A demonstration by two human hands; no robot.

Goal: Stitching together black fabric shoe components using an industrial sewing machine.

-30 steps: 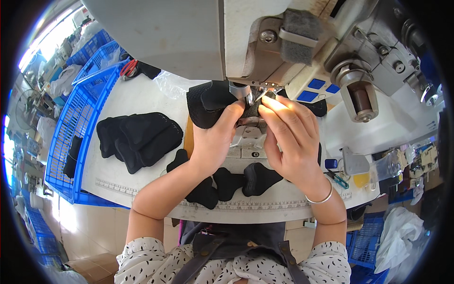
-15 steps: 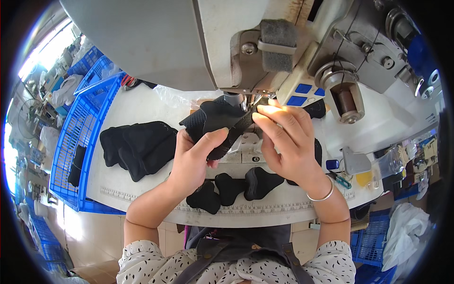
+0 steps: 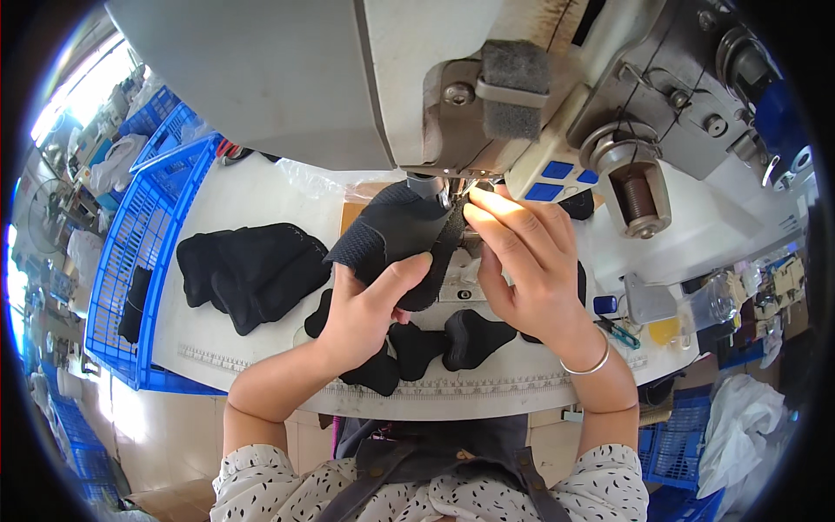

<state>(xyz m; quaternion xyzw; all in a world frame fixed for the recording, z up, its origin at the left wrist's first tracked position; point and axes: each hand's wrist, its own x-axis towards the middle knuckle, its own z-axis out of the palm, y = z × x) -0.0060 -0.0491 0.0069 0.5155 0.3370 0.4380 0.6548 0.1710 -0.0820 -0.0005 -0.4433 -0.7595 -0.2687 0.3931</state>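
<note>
A black fabric piece (image 3: 405,228), smooth in the middle with a textured mesh edge, lies under the needle area (image 3: 454,190) of an industrial sewing machine (image 3: 404,78). My left hand (image 3: 361,317) grips its near left part, thumb on top and fingers folded beneath. At the fabric's right edge, close beside the presser foot, my right hand (image 3: 535,270) pinches or presses with its fingertips; its thumb is tucked lower and partly hidden. Lamplight falls on the right fingers. Folds of the fabric hide the exact stitching point.
Stacked black fabric pieces (image 3: 252,270) lie on the left of the white table (image 3: 261,361). Several smaller dark pieces (image 3: 474,339) sit along its front, near a printed ruler strip. A blue crate (image 3: 152,252) stands at left; small teal-handled snips (image 3: 619,332) lie right. A thread spool (image 3: 633,191) hangs upper right.
My left hand has shifted slightly down and to the right, with the fabric turning a little toward me. My right hand stays nearly in place at the fabric edge.
</note>
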